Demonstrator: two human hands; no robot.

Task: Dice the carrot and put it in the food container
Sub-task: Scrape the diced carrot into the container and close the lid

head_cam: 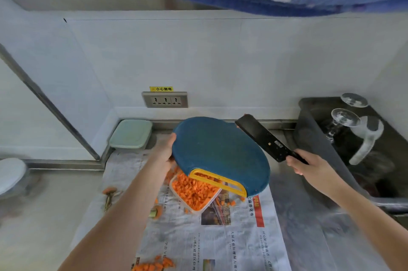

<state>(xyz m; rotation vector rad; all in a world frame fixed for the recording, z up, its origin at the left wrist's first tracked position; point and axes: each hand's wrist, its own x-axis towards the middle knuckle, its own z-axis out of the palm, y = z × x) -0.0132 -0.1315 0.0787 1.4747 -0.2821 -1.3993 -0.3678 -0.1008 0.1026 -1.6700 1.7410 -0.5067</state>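
My left hand (pixel 165 153) grips the left edge of a round blue cutting board (pixel 217 152), tilted with its yellow handle end down over a clear food container (pixel 212 201). Diced carrot (pixel 191 191) fills the container, and part of it is hidden by the board. My right hand (pixel 306 167) holds a black cleaver (pixel 263 137) by its handle, blade raised beside the board's right edge. Loose carrot dice (pixel 229 202) lie on the newspaper next to the container, and more carrot dice (pixel 154 266) sit near the bottom edge.
Newspaper (pixel 198 239) covers the steel counter. Carrot ends and scraps (pixel 109 195) lie at the left. A pale green lidded box (pixel 131 135) stands at the back left. A dark rack with upturned glasses (pixel 344 120) is at the right. A wall socket (pixel 165 99) sits behind.
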